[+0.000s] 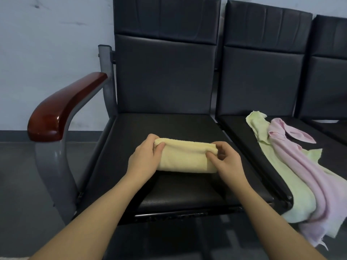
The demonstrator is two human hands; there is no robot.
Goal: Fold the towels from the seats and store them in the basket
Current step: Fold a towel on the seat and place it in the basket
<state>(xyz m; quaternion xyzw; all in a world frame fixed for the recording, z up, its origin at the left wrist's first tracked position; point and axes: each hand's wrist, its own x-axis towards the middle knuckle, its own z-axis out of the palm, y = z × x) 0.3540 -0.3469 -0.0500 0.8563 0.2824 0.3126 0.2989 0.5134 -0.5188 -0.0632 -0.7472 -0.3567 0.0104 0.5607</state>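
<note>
Folded yellow towel (185, 158) on the left seat (187, 192); left hand (145, 158) pinches its left end, right hand (226, 162) grips its right end. Green towel (274, 177) and pink towel (304, 169) drape unfolded over the seat to the right. No readable writing.

You have a folded towel (185, 157) on the left seat (169, 194), your left hand (145, 157) gripping its left end, your right hand (226, 162) its right end. An armrest (62, 109) stands left of that seat. On the next seat (242, 128) to the right two loose towels (293, 175) lie overlapped, hanging over its front edge.
</note>
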